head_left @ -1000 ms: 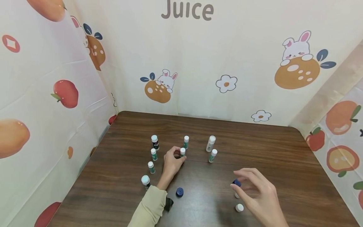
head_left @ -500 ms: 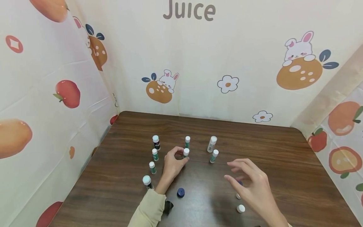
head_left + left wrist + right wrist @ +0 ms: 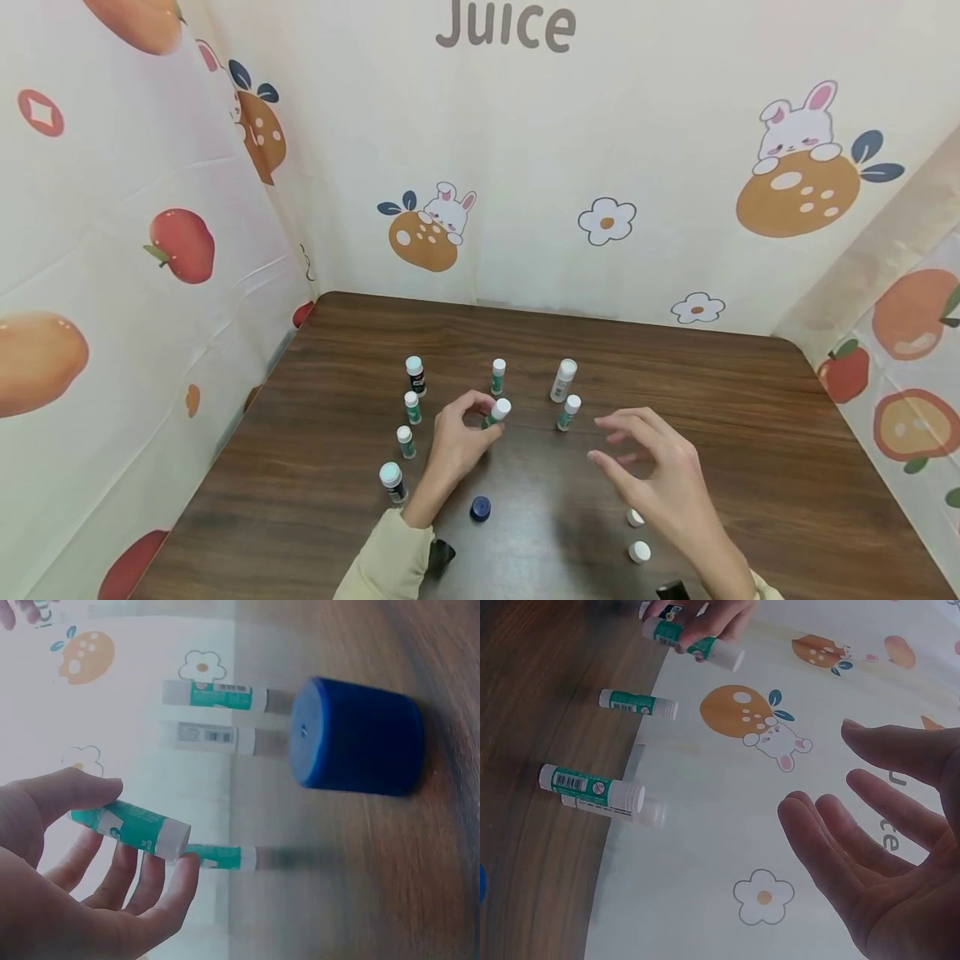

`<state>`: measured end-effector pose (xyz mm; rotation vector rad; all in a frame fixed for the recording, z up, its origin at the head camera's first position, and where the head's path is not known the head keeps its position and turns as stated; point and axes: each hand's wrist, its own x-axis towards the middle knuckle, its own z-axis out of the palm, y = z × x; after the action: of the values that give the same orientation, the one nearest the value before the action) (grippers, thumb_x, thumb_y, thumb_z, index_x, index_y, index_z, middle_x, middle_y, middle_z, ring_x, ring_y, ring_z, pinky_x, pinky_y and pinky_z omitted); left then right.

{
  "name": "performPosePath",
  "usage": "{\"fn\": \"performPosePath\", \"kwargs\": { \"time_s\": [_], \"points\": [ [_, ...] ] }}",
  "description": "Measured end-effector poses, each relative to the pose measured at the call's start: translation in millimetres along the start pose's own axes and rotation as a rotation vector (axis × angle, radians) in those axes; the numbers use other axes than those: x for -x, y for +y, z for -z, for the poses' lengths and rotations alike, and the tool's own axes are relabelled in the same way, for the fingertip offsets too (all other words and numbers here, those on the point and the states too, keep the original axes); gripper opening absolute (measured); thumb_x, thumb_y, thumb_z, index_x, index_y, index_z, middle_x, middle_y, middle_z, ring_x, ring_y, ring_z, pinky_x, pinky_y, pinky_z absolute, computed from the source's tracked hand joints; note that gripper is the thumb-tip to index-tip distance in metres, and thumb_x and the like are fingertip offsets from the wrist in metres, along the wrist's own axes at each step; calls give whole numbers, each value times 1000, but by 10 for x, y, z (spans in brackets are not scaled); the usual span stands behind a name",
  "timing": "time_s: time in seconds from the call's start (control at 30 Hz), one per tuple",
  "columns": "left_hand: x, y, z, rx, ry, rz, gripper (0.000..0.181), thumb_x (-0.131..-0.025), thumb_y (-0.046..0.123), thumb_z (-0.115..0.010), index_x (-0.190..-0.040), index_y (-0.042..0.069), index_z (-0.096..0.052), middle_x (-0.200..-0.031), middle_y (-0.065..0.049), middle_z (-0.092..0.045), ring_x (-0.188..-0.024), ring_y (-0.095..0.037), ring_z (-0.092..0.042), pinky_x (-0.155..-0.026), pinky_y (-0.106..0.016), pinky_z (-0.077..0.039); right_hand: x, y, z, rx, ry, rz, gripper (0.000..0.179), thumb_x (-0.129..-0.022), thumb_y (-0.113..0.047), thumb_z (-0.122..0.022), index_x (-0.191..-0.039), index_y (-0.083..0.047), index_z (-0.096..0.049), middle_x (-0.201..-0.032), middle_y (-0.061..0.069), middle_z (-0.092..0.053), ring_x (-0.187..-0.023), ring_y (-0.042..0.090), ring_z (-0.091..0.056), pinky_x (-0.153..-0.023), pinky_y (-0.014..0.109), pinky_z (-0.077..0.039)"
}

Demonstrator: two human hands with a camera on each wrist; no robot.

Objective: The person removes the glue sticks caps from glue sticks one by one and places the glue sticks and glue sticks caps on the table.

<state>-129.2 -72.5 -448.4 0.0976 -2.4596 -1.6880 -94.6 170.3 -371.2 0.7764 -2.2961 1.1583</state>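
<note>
As the left hand (image 3: 456, 437) pinched a glue stick (image 3: 131, 827) not yet upright like the others (image 3: 498, 384), the right hand (image 3: 663, 479) hung empty, fingers parted.

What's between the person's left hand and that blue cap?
Just bare tabletop, seen in the head view: the left hand, holding a green tube, is farther out than the blue cap.

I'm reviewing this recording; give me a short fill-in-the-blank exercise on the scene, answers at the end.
1. The left hand grips a tube whose label is mainly ____.
2. The right hand holds ____.
3. The squat cylinder in the left wrist view is coloured ____.
4. The curtain bears the word ____.

Missing words: green; nothing; blue; Juice.
</note>
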Motion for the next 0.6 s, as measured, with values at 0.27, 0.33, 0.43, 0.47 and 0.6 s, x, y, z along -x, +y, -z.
{"fn": "performPosePath", "kwargs": {
  "time_s": [0.27, 0.33, 0.43, 0.47, 0.6],
  "points": [
    [111, 134, 20, -17, -47, -48, 22, -73, 8, -75, -92, 16, -68, -90, 3, -65, -89, -17, -59, -67, -27, -51, -54, 56, -78, -19, -11, -3, 46, -60, 5, -85, -99, -11, -68, -96, -2, -62, -78, 10, -61, -56, 20, -52],
    [141, 168, 23, -11, -59, -61, 23, -73, 7, -75, -93, 16, -68, -90, 4, -64, -89, -17, -59, -68, -28, -52, -71, 54, -94, -27, -16, -3, 45, -60, 4, -85, -99, -11, -68, -96, -2, -62, -77, 11, -62, -56, 20, -52],
    [182, 219, 34, 7, -76, -81, 24, -73, 4, -74, -94, 16, -67, -90, 4, -64, -90, -17, -59, -70, -34, -54, -91, 43, -117, -51, -28, -10, 45, -61, 3, -85, -101, -12, -68, -97, -2, -62, -78, 11, -62, -56, 21, -53],
    [195, 239, 40, 13, -81, -83, 25, -74, 4, -73, -94, 16, -67, -90, 5, -64, -90, -17, -59, -71, -34, -54, -97, 38, -124, -55, -35, -14, 45, -62, 3, -85, -101, -12, -68, -98, -3, -62, -78, 10, -61, -56, 22, -53],
    [241, 307, 60, 26, -93, -92, 25, -74, 3, -73, -95, 16, -67, -90, 5, -64, -87, -16, -59, -73, -35, -55, -117, 15, -162, -78, -51, -24, 46, -63, 3, -84, -103, -13, -68, -99, -3, -62, -79, 9, -61, -57, 22, -53]
  ]
}}
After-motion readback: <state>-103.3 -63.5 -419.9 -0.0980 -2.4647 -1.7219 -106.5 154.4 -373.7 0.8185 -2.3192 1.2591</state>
